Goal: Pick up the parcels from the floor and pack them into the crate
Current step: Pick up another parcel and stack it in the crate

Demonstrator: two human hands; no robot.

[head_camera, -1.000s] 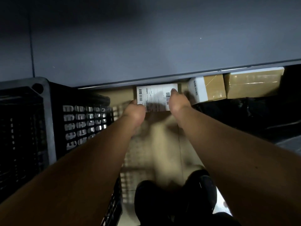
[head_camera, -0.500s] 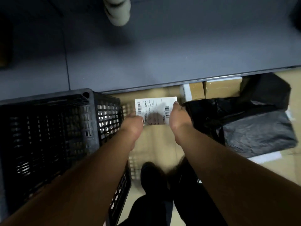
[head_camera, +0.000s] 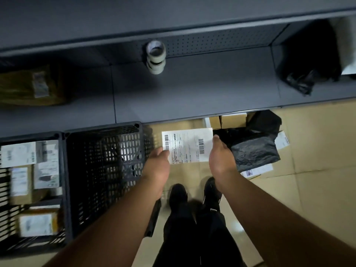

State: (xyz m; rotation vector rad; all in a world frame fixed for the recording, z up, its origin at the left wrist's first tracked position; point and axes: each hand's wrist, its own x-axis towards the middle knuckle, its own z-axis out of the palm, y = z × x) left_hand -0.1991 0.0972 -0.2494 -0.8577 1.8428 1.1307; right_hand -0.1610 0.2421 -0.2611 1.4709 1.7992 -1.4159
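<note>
1 parcel point(head_camera: 187, 146) is lifted clear of the floor point(head_camera: 308, 170), gripped at its sides by my left hand point(head_camera: 157, 166) and right hand point(head_camera: 221, 158), beside the empty crate point(head_camera: 104, 170). Several parcels remain floored.

The scene is dim, with the grey shelf point(head_camera: 192, 89) in murky shadow. The tan floor point(head_camera: 317, 151) at right is brightest, perhaps lit from that side. Motion blur smears the left crate's parcels point(head_camera: 34, 189). Wide-angle distortion bends the shelf edges.
</note>
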